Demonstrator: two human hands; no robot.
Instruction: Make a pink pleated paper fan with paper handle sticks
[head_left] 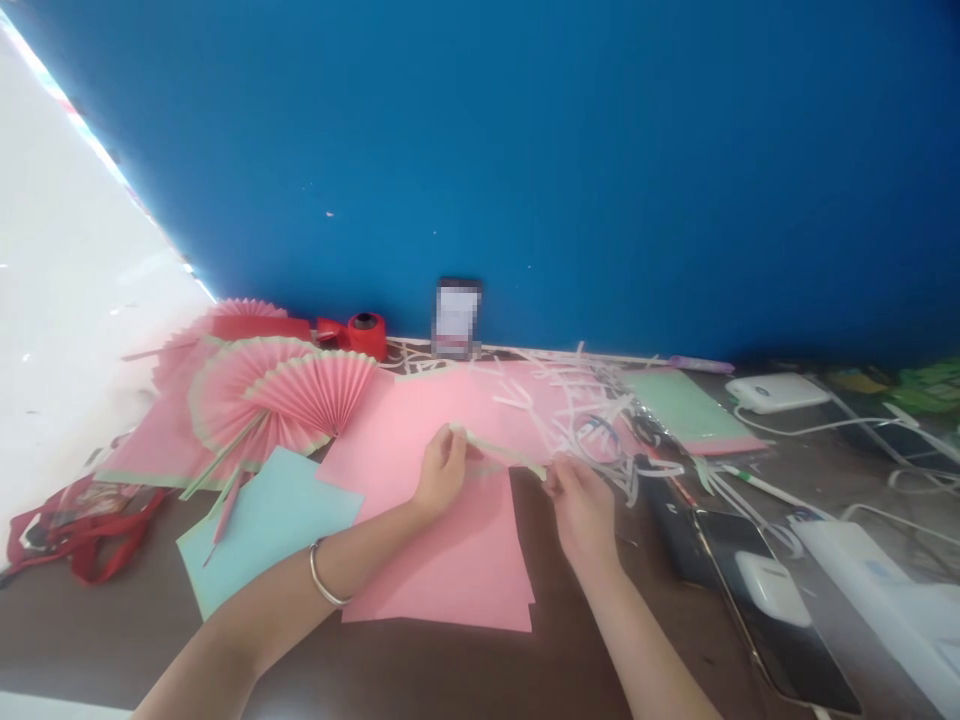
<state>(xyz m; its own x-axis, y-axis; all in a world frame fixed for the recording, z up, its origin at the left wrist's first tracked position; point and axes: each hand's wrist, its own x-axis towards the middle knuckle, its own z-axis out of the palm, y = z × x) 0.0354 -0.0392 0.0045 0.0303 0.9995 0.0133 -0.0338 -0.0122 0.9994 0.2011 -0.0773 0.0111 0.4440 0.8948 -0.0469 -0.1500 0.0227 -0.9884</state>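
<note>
My left hand [441, 470] and my right hand [579, 505] hold the two ends of a narrow folded strip of pale green and pink paper [504, 452], stretched between them just above the desk. Beneath the hands lies a stack of pink paper sheets [450, 560]. A silver bangle sits on my left wrist. To the left lies a light blue sheet [262, 525], and beyond it several pleated pink paper fans [285, 395] with stick handles.
A heap of white paper strips [577, 400] lies behind the hands. A red tape roll [365, 333] stands by the blue wall. A green sheet [679, 405], phones [772, 600], white chargers and cables fill the right side. A red bag [75, 530] lies at the left.
</note>
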